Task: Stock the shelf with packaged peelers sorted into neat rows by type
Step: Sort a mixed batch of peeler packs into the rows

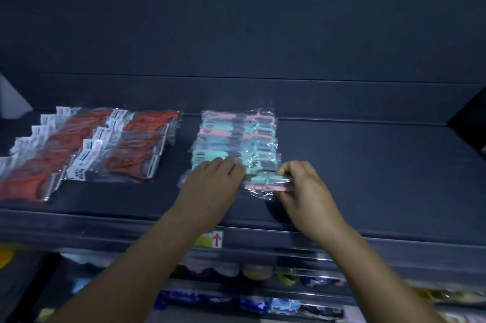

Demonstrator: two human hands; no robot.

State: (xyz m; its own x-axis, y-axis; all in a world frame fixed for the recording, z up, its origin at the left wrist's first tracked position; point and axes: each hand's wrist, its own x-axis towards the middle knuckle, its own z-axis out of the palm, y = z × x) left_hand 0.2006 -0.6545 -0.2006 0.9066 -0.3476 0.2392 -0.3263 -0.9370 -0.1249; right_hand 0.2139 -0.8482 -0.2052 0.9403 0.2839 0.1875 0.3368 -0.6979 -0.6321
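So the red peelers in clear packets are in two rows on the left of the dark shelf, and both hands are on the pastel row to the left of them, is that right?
Not quite. The head view shows the row of pastel teal and pink peelers in clear packets to the right of the red peelers in clear packets, not left. The rest holds: two red rows on the dark shelf, left hand and right hand on the pastel row.

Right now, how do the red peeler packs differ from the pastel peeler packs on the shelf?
The red peeler packs form two rows at the shelf's left; the pastel peeler packs form one row at its middle. The red ones show white labels; the pastel ones show none. Nothing touches the red ones, while the left hand and right hand hold the nearest pastel pack. Both lie overlapped in clear plastic.
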